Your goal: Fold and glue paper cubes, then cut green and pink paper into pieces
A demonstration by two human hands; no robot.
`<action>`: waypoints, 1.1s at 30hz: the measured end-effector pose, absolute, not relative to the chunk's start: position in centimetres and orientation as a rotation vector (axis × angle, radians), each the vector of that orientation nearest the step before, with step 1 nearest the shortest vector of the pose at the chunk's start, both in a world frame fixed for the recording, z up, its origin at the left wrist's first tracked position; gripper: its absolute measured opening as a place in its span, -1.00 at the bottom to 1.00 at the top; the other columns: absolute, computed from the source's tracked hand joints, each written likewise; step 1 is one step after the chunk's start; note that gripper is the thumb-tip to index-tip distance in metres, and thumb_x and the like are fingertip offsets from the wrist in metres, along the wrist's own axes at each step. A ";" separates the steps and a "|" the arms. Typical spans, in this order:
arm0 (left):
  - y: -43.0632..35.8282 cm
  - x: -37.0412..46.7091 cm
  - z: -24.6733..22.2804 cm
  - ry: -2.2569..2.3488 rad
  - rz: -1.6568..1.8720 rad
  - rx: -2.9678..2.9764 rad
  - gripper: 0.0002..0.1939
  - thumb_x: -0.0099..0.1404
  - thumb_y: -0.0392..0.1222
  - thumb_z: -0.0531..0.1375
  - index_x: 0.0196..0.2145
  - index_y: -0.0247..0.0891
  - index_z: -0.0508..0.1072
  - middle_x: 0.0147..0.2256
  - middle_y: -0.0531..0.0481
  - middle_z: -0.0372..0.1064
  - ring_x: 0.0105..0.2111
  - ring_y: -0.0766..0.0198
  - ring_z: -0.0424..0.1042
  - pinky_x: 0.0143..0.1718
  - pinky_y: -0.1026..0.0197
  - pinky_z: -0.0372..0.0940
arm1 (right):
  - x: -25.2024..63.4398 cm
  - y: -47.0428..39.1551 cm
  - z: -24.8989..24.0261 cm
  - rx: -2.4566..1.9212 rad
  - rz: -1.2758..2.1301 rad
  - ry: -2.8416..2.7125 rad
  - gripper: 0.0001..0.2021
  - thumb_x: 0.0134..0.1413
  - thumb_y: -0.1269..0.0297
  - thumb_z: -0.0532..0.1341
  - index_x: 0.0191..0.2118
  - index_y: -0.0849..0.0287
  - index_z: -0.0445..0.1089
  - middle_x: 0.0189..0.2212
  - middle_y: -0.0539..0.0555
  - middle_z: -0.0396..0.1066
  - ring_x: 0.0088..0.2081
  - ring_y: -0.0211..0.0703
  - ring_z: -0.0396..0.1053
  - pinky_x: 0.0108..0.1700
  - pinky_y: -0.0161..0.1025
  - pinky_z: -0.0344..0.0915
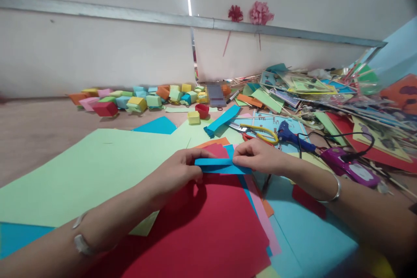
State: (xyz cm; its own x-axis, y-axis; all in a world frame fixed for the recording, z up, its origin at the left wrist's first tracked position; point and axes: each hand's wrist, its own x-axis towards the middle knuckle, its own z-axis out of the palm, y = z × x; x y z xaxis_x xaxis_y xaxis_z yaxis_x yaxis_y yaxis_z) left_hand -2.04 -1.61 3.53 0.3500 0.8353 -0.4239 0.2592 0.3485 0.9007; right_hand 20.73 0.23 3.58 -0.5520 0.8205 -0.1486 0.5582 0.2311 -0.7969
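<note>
A folded blue paper strip [216, 166] is held level above a stack of coloured sheets, topped by a red sheet [215, 217]. My left hand [182, 167] pinches the strip's left end between thumb and fingers. At the right part of the strip, my right hand [254, 155] presses its fingertips together on the paper. Another folded blue strip [224, 119] lies just beyond, beside scissors with yellow handles [260, 130].
Small paper boxes [137, 104] line the wall at the back left. A blue glue gun [293, 137] and purple device [352, 167] with a black cable lie right. Piled papers and sticks fill the back right. A large green sheet [81, 169] spreads left.
</note>
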 end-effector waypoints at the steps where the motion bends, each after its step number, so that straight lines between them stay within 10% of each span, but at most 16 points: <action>1: -1.8 -1.9 3.4 1.201 0.560 1.134 -0.59 -0.20 -0.28 0.14 -0.29 -0.29 0.49 -0.57 0.06 0.34 -0.57 0.32 0.26 -0.54 0.25 0.18 | 20.7 0.2 3.6 -1.282 1.220 -2.212 -0.77 0.03 0.26 0.13 -0.58 0.19 0.24 -0.65 -0.13 0.03 -0.56 -0.38 -0.01 -0.49 -0.33 -0.10; 21: -3.2 -0.9 2.5 1.195 0.483 1.540 -0.65 0.12 0.06 0.18 -0.40 -0.30 0.58 -0.46 -0.09 0.52 -0.46 0.22 0.37 -0.37 0.18 0.23 | 18.8 -2.4 1.9 -1.087 0.464 -2.546 -0.75 0.28 0.33 0.12 -0.44 0.24 0.38 -0.48 0.05 0.41 -0.44 -0.28 0.18 -0.39 -0.30 -0.07; 33: -4.0 -1.1 4.1 1.161 0.313 1.742 -0.81 0.12 -0.11 0.16 -0.47 -0.28 0.47 -0.58 0.10 0.32 -0.54 0.36 0.22 -0.52 0.31 0.09 | 18.4 -2.5 1.0 -0.977 0.280 -2.408 -0.71 0.03 0.34 0.04 -0.63 0.15 -0.05 -0.69 -0.12 -0.08 -0.58 -0.34 -0.18 -0.49 -0.30 -0.23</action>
State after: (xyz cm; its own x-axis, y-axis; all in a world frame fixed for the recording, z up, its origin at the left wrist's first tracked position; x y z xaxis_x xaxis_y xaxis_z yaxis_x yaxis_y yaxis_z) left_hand -1.08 -3.95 4.05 0.5093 0.8124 -0.2839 0.5592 -0.0617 0.8267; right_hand 18.39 -2.52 0.98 -0.6038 0.6957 0.3893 0.5877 0.7184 -0.3722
